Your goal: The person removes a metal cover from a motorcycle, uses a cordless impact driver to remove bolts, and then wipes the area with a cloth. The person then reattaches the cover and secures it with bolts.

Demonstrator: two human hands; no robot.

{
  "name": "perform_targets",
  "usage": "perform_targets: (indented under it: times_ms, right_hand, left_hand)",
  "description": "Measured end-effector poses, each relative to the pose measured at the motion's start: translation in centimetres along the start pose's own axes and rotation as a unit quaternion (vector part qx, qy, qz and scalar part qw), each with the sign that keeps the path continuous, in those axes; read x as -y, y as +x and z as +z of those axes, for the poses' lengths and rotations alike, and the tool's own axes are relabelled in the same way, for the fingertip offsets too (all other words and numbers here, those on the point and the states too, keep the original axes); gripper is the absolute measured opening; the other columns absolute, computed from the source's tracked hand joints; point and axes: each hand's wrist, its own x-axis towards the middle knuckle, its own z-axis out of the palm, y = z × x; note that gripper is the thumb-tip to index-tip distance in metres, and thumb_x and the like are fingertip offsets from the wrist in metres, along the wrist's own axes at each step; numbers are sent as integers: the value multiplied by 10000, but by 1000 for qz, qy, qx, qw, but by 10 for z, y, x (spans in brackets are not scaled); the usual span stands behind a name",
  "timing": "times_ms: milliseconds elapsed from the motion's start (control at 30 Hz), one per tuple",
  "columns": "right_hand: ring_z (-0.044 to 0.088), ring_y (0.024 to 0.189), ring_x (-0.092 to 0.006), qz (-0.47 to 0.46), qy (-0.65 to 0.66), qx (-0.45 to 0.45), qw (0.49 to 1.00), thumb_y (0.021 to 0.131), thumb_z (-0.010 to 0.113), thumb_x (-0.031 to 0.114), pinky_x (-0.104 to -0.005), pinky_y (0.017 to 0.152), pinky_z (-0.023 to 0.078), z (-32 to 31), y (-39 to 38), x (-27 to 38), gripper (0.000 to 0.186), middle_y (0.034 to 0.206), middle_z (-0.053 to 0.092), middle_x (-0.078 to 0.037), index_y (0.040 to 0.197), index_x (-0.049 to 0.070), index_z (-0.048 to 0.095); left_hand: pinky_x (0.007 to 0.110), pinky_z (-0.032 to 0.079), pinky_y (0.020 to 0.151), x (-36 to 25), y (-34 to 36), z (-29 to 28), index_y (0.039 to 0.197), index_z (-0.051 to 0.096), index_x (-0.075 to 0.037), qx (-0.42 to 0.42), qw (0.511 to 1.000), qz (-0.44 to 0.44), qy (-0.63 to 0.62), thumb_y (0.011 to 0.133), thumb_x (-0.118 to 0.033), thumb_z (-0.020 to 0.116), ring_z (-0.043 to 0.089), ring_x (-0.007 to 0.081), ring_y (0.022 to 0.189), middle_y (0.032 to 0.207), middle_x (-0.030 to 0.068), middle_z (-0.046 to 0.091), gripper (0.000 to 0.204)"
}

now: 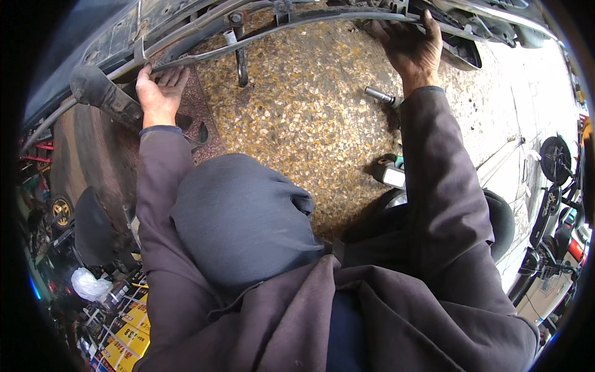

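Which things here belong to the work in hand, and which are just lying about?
Likely in the work:
curved metal bar, left hand and right hand at it
perhaps the silver cylinder and green-and-white block on the floor

Probably lying about:
white plastic bag
yellow boxes
yellow-hubbed wheel

"Where is it brightest?"

"At right, where the pale floor washes out to white; the speckled floor mid-view is well lit."

"And shadow?"

"A dark patch beside the bent left knee, and the lower-left clutter sits dim (perhaps slightly soft, though it's hard to tell)."

"Any distortion?"

"The metal bar bows along the top, and black closes in round the rim."
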Motion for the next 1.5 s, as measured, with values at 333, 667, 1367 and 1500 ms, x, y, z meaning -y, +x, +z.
perform_targets:
  times_ms: [333,667,1367,1500]
  right_hand:
    - [522,1126,-306,-23,6,40,999,786,723,411,-535,1000,399,-8,9,4,366,1135,623,-82,1023,143,648]
    - [583,1063,-339,-47,20,19,999,767,765,308,-606,1019,389,0,9,9,306,890,678,-102,957,84,677]
    - [555,1044,-352,-41,1,-109,993,742,788,469,-568,963,435,-1,-7,7,499,1031,589,-123,1040,107,622]
    - [511,1116,-328,-80,-20,-163,983,739,755,542,-544,1002,386,-6,-25,12,640,1140,568,-138,1153,89,573]
  left_hand:
    - [622,237,1126,5,3,7,1350,239,-6,28,998,41,-28,942,-282,472,247,423,1383,1447,260,229,544]
    - [619,178,1145,13,3,19,1220,393,-52,5,997,57,-45,914,-302,506,237,390,1393,1404,234,309,411]
    - [555,365,997,16,-3,11,988,541,-99,-32,998,9,-57,852,-440,564,521,296,1022,986,101,548,369]
    - [545,316,1000,16,-30,10,979,568,-54,-11,996,-2,-83,870,-506,539,491,249,855,784,59,496,466]
